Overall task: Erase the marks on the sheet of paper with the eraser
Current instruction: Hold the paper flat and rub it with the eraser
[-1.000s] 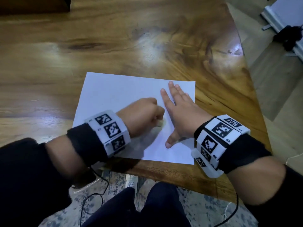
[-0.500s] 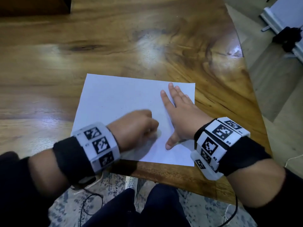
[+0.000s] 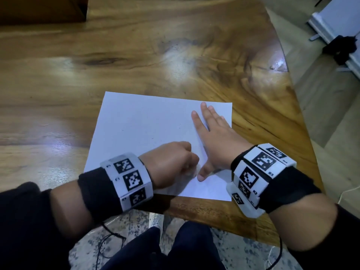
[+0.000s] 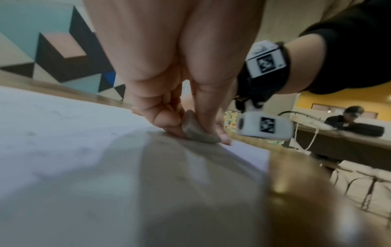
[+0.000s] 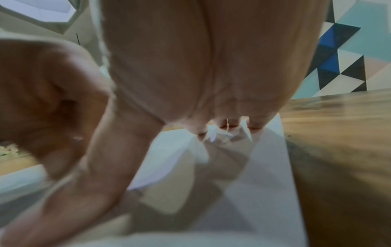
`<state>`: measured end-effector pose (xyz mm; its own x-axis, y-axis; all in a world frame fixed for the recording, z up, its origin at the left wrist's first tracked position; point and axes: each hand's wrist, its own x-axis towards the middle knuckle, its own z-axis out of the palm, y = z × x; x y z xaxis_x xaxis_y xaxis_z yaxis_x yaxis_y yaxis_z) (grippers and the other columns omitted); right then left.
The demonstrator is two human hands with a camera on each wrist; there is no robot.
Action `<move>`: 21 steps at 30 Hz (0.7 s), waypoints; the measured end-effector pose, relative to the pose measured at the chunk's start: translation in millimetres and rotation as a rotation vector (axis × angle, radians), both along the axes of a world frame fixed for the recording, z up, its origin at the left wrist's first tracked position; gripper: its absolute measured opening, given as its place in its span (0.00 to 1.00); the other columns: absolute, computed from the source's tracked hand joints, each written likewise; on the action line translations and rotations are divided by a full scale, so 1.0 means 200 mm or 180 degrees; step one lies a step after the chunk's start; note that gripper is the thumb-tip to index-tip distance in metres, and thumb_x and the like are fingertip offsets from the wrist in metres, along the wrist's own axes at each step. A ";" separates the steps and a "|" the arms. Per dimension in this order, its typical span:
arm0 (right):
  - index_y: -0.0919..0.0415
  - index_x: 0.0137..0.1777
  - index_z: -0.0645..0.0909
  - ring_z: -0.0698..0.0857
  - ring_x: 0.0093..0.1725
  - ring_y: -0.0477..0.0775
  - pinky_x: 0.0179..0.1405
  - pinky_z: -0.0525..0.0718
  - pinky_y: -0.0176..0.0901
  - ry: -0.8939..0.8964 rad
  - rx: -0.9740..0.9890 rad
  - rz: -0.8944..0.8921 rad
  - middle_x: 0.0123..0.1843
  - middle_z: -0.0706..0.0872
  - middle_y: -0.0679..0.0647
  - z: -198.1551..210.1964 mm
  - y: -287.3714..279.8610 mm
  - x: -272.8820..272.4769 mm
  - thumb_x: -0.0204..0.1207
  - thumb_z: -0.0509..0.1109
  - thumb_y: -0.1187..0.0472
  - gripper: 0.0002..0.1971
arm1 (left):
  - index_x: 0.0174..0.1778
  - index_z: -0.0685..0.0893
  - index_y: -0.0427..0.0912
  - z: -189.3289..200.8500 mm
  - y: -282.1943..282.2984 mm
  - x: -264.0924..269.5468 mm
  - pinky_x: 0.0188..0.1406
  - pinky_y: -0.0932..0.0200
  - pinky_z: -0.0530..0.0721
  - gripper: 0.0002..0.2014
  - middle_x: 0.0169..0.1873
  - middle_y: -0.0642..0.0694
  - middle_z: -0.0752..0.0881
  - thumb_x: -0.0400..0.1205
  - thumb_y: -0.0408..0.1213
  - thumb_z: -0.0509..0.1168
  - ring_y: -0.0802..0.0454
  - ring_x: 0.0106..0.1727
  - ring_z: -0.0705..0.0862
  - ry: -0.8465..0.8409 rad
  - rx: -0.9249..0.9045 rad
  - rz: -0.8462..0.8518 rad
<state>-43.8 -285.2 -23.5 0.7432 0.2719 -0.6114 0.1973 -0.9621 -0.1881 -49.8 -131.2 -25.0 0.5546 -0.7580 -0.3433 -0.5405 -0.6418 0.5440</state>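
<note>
A white sheet of paper point(image 3: 144, 125) lies near the front edge of the wooden table point(image 3: 136, 55), with faint pencil marks point(image 3: 153, 142) scattered on it. My left hand point(image 3: 175, 162) is curled into a fist over the sheet's lower middle and pinches a small grey eraser point(image 4: 198, 133), whose tip presses on the paper point(image 4: 63, 142). In the head view the eraser point(image 3: 194, 169) shows only as a pale blur under the fist. My right hand point(image 3: 212, 137) lies flat on the sheet's right part, fingers straight, thumb spread toward the left hand. The right wrist view shows the fingertips point(image 5: 230, 126) on the paper point(image 5: 268, 158).
The table's front edge point(image 3: 204, 213) runs just below the sheet and its right edge slants close to the right wrist. My knees point(image 3: 165, 248) and a cable point(image 3: 109, 242) show below the table. Another person point(image 4: 349, 117) sits at a far table.
My left fist with the eraser slid down and left along the sheet, then back right toward the right thumb. The right hand stayed flat in place.
</note>
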 end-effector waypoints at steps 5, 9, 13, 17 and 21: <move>0.59 0.79 0.23 0.23 0.79 0.58 0.79 0.33 0.50 -0.0001 -0.0027 0.0041 0.78 0.18 0.61 -0.01 0.00 0.00 0.51 0.83 0.38 0.77 | 0.38 0.83 0.37 -0.03 0.01 0.10 0.37 0.52 0.77 0.08 0.38 0.38 0.80 0.74 0.36 0.61 0.37 0.39 0.81 -0.0455 -0.0363 0.0299; 0.58 0.79 0.22 0.22 0.78 0.57 0.79 0.32 0.50 -0.0007 -0.0017 0.0026 0.78 0.18 0.60 -0.01 0.00 0.00 0.50 0.83 0.37 0.78 | 0.36 0.84 0.41 0.00 0.01 -0.09 0.31 0.57 0.73 0.19 0.34 0.41 0.78 0.71 0.47 0.50 0.41 0.33 0.80 -0.0080 -0.0284 -0.0205; 0.59 0.79 0.22 0.23 0.79 0.58 0.81 0.33 0.51 -0.0021 -0.0086 0.0052 0.78 0.18 0.61 -0.01 0.00 0.00 0.52 0.83 0.37 0.77 | 0.41 0.83 0.36 -0.04 0.06 0.12 0.38 0.58 0.76 0.10 0.35 0.45 0.78 0.75 0.38 0.62 0.45 0.37 0.80 -0.0382 -0.0278 0.0467; 0.59 0.79 0.22 0.23 0.79 0.58 0.80 0.33 0.51 0.0003 -0.0091 0.0055 0.78 0.18 0.61 -0.01 0.00 0.00 0.51 0.83 0.37 0.77 | 0.36 0.84 0.39 -0.02 0.09 0.11 0.39 0.56 0.76 0.08 0.35 0.44 0.77 0.73 0.40 0.64 0.39 0.39 0.81 -0.0375 -0.0372 0.0514; 0.59 0.79 0.22 0.23 0.78 0.58 0.81 0.33 0.51 0.0028 -0.0087 0.0054 0.77 0.17 0.61 0.00 0.00 0.00 0.52 0.83 0.37 0.77 | 0.35 0.85 0.42 0.01 0.07 -0.05 0.37 0.58 0.75 0.17 0.37 0.41 0.82 0.74 0.50 0.56 0.41 0.37 0.82 0.0097 -0.0164 -0.0100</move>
<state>-43.0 -285.3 -23.8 0.7331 0.2676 -0.6253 0.2121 -0.9635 -0.1637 -60.1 -117.1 -23.1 0.5203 -0.7919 -0.3197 -0.5427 -0.5956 0.5923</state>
